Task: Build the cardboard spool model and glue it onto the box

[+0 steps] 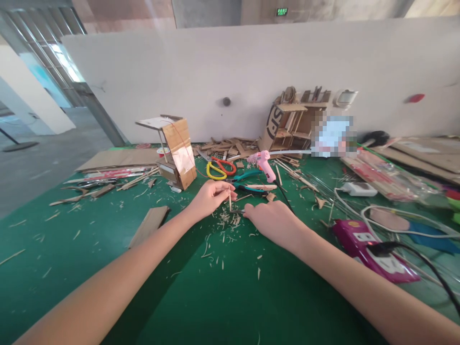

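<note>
My left hand [212, 196] pinches a thin wooden stick [230, 202], which points down at the green table [201, 306]. In my closed right hand [271, 221] is a small knife; its narrow dark blade [237, 211] reaches left to the stick's lower end, and its handle is hidden in my fist. Pale wood shavings [227, 219] lie in a small heap beneath the stick. Just beyond my hands are scissors with yellow and red handles [216, 171] and teal-handled pliers [249, 176].
A pink glue gun [265, 166] stands behind my right hand. Left of it is a cardboard structure [185, 158]; a larger cardboard shelf [287, 122] stands by the wall. A cardboard strip [150, 225] lies near my left forearm, a purple power strip [373, 251] with cables at right.
</note>
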